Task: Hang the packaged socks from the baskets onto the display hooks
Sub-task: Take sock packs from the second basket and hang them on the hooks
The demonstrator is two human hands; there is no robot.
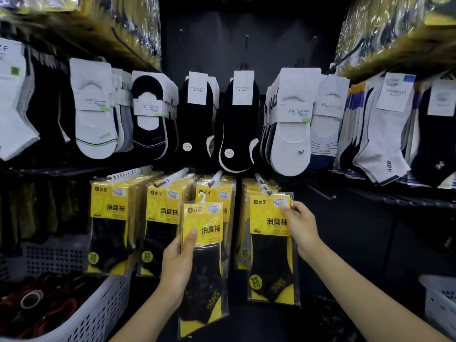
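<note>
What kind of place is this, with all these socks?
Probably a shop's sock aisle: labelled white and black socks hang in rows, yellow-and-black sock packets fill white display hooks, and a white perforated plastic basket sits below.

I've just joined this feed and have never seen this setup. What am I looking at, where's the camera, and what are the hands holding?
There is no machine here. A person works with bare hands, and the single picture comes from a wide-angle camera worn on the head, looking forward and down at a shop's sock display. The left hand holds a loose yellow-and-black sock packet in clear plastic, its white hanger free of any hook. The right hand pinches the front yellow-and-black packet at the rightmost metal display hook; I cannot tell whether it is fully hung. Matching hung packets fill the hooks to the left, below white and black socks. A white perforated plastic basket sits lower left.
</note>
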